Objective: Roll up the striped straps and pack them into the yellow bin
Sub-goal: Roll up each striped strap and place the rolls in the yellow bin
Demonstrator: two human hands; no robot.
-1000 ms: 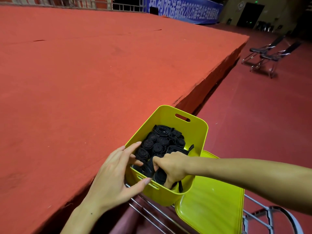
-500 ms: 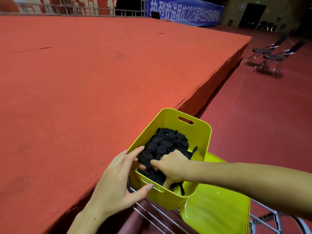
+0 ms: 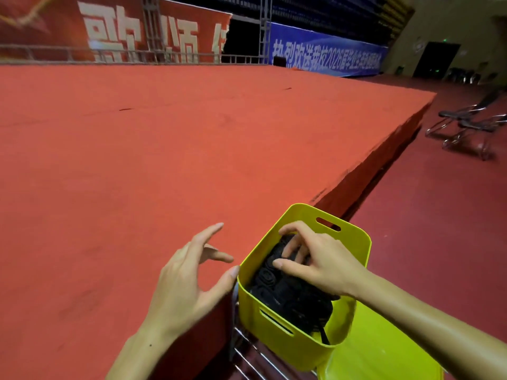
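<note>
At lower right of the frame the right hand (image 3: 318,259) presses spread fingers onto rolled straps (image 3: 277,286) in the yellow bin (image 3: 277,333); push evenly. The left hand (image 3: 186,275) hovers open, thumb touching the rim.

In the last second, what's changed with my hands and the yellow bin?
The left hand has let go of the yellow bin and opened beside it, only the thumb near the rim. The right hand moved from the near end toward the far end, fingers now spread on the rolled straps. The bin stayed on the yellow chair, straps packed inside.
</note>
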